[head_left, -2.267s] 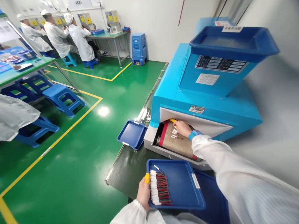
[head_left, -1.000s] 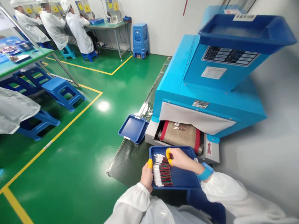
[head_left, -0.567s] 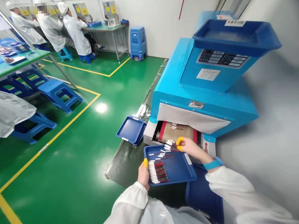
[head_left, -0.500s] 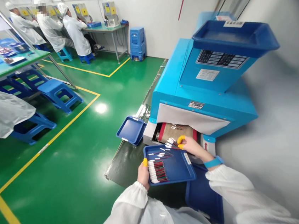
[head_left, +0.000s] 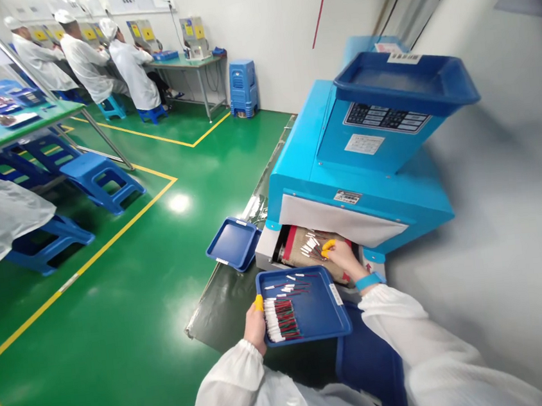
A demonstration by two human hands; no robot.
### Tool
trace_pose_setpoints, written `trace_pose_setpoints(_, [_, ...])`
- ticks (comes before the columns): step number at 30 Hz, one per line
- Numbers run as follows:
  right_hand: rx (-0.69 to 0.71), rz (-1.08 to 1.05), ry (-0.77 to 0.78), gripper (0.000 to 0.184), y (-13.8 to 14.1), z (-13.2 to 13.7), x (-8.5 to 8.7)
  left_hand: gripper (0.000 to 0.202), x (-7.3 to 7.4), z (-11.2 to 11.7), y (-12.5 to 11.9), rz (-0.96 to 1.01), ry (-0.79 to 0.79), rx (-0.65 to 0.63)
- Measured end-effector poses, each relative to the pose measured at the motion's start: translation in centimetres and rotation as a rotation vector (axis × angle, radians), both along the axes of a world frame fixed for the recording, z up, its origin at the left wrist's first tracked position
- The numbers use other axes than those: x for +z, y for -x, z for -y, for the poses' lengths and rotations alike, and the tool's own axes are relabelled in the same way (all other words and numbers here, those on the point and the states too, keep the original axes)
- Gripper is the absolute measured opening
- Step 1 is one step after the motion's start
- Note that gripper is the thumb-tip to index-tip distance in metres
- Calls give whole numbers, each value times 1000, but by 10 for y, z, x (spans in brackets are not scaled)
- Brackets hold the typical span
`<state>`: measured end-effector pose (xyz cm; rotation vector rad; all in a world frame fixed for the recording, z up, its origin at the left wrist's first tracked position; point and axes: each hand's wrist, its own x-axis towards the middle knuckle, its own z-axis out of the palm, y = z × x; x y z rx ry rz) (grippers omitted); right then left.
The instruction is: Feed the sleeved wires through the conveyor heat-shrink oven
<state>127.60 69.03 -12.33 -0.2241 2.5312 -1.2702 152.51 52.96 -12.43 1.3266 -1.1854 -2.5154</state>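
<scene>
My left hand (head_left: 255, 324) grips the left edge of a blue tray (head_left: 318, 311), a yellow finger cot on its thumb. In the tray lies a neat stack of wires with white ends (head_left: 281, 320), their red, green and black leads pointing right. Several loose wires (head_left: 289, 287) are scattered above that stack. My right hand (head_left: 343, 257), with yellow finger cots and a blue wristband, is over the mesh conveyor belt (head_left: 296, 252). Its fingers are pinched on the dark ends of a bunch of white-ended wires (head_left: 310, 246); whether the bunch touches the belt I cannot tell.
The blue machine (head_left: 304, 154) stands over the belt, a white flap (head_left: 340, 217) hanging at its opening. Another tray (head_left: 398, 80) sits on top. Stacked trays (head_left: 232, 242) lie left of the belt, another tray (head_left: 372, 360) below. Co-workers (head_left: 133, 69) sit at far benches.
My right hand has moved with the bunch of wires from above the tray's upper edge to over the belt. My left hand still grips the tray. The whole view has shifted slightly.
</scene>
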Motion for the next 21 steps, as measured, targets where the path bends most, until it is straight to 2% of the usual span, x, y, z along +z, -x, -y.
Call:
trace_pose_setpoints(3, [-83,-68,-45,14,2,-4,-9,43,3,0,0,12,-11,5])
trace_pose_setpoints(9, [-250,-45,44,13,1,-13,-12,31,10,-3,3,-18,-47,-4])
trace_pose_setpoints(15, [-216,-136,-276,9,8,-27,-8,30,11,-5,2,-8,-62,-14])
trace_pose_setpoints(21, [-105,-208,-454,15,4,-31,0,28,7,-6,-1,64,-13,15])
